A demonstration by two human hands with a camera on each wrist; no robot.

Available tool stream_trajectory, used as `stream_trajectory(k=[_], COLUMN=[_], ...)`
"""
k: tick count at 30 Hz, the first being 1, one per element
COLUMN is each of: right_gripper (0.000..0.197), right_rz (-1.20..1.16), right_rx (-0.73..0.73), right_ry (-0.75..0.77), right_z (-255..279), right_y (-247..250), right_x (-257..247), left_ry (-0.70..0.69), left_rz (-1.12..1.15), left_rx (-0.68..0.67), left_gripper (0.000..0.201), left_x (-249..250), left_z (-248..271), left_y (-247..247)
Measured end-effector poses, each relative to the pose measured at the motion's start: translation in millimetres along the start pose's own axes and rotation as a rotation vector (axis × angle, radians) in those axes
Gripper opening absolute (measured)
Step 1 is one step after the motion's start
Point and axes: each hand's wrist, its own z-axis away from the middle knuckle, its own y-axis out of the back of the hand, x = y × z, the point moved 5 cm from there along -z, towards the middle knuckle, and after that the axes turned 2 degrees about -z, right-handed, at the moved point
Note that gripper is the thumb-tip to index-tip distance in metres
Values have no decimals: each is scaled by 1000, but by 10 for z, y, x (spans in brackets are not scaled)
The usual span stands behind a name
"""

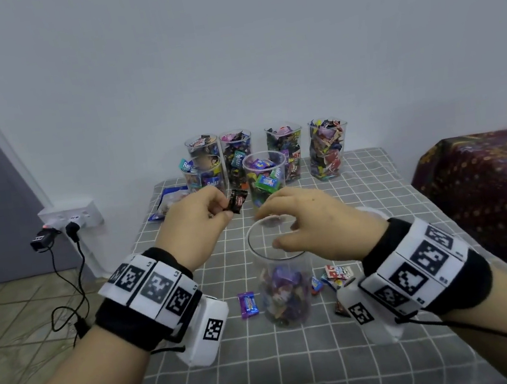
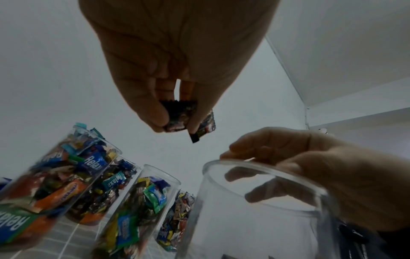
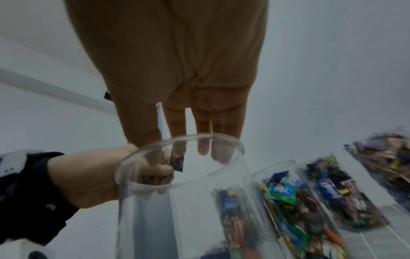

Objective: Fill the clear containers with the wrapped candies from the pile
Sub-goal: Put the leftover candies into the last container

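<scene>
Our worktop [image 1: 361, 195] wears grey checked cloth against a white wall [image 1: 224, 48]. Our left hand [image 1: 194, 223] pinches dark-wrapped candies [image 1: 238, 200] (two, apparently) beside the part-filled clear container [image 1: 281, 286]; our right hand [image 1: 313, 225] hovers slack-fingered over its rim.

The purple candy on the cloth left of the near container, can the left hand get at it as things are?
Probably not right away. The purple candy lies uncovered on the cloth beside the near container, so the way is free, but the left hand already pinches dark wrapped candies.
</scene>
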Motion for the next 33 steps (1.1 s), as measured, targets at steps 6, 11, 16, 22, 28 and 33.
stream_trajectory(k=[6, 11, 16, 22, 28, 33], right_gripper=[95, 82, 85, 77, 88, 89], right_rz=[-482, -651, -632, -626, -593, -397], right_rx=[38, -43, 7, 25, -11, -319], right_ry=[-236, -276, -269, -257, -282, -304], right_z=[293, 372, 331, 265, 200, 269], right_y=[-164, -421, -438, -421, -412, -423], right_x=[342, 448, 504, 506, 558, 677], left_ry=[-73, -184, -279, -330, -155, 42], left_rz=[-14, -98, -152, -125, 158, 347], left_rx=[-14, -59, -148, -89, 56, -292], left_gripper=[10, 7, 6, 15, 39, 124], left_x=[173, 442, 557, 511, 211, -56], left_z=[-28, -15, 45, 62, 65, 211], left_y=[-11, -145, -355, -383, -254, -570])
